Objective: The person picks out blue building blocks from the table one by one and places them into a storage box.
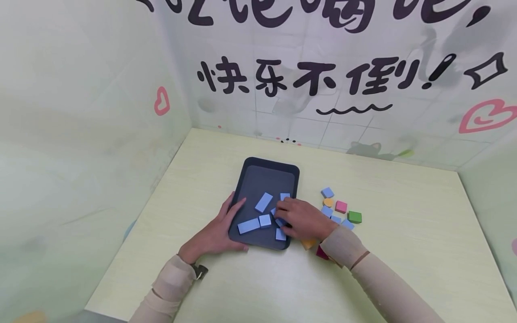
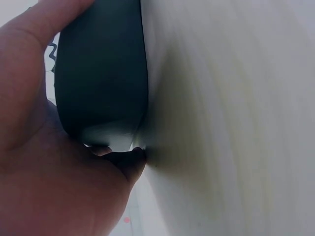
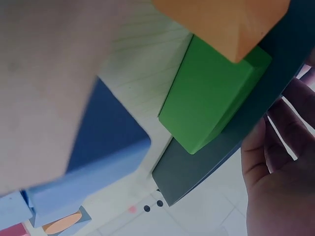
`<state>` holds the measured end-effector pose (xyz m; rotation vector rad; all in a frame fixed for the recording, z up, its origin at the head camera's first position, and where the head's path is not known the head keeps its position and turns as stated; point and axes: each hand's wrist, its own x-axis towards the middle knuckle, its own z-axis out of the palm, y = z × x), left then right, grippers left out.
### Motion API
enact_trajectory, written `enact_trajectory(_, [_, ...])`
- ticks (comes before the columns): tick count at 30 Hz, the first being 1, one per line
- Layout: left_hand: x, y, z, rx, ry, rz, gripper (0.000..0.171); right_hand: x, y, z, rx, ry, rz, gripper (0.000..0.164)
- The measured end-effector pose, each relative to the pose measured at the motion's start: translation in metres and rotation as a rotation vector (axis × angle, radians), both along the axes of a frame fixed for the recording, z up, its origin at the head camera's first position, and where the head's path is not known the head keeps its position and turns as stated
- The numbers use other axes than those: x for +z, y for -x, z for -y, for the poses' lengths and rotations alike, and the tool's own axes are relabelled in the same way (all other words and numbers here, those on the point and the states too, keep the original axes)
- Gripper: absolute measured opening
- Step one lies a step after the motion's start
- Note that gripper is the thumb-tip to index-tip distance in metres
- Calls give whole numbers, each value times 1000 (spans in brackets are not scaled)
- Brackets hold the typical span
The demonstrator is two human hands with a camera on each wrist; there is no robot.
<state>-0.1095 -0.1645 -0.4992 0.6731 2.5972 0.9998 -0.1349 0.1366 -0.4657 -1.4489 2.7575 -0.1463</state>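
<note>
My left hand [image 1: 216, 233] grips the dark grey tray [image 1: 268, 172] at its near left corner, one finger at the left rim and another digit along the near side. In the left wrist view that hand [image 2: 59, 162] lies around the tray's outer wall [image 2: 103, 69]. Over the tray's right rim reaches my right hand [image 1: 300, 217], its bent fingers pinching a blue block [image 1: 278, 220] that they partly cover. Beside it in the tray lie a long blue block [image 1: 248, 225], a tilted blue block [image 1: 264, 202], a small light-blue block [image 1: 265, 220] and other blue blocks.
Right of the tray, loose blocks lie on the table [image 1: 412, 224]: pink [image 1: 341, 207], green [image 1: 355, 217], orange round [image 1: 328, 202] and several blue. An orange block [image 1: 308, 243] and a dark red block [image 1: 322, 252] lie under the right forearm. A lettered wall [image 1: 291, 112] stands behind.
</note>
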Motion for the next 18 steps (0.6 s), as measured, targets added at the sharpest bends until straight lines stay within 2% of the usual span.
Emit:
enact_trajectory(7, [0,0,-1,-1,-4,-2,127,2,0,-2,-27,9,36,31])
enact_trajectory(18, [3,-1,-1,2,-8,-3,127,6,2,-13,-42,81,-15,27])
